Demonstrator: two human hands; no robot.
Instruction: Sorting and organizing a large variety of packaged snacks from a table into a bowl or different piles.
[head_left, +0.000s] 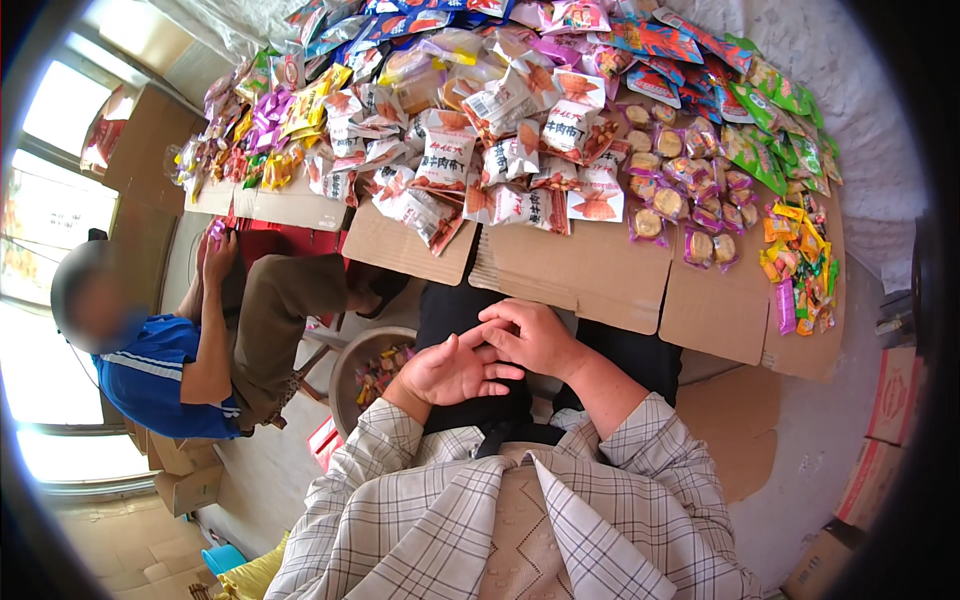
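Observation:
Above my lap, in front of my dark trousers, my left hand (452,372) is turned palm up, its fingers apart and nothing lying in the palm. My right hand (540,338) comes in from the other side with bent fingers, its thumb and fingertips closed around the upper fingers of my left hand. No package is in either hand. Nearest beyond them is the cardboard-covered table edge (570,265). On it lie white-and-red snack packets (445,155), purple-edged packs of round biscuits (670,203) and small wrapped sweets (800,250).
Blue and red packets (650,45) and green packets (770,140) are heaped farther back. A round basin (345,385) holding wrapped sweets stands left of my knees. At the left, a person (165,360) in blue sits holding something small and purple. Cartons (890,400) stand at the right.

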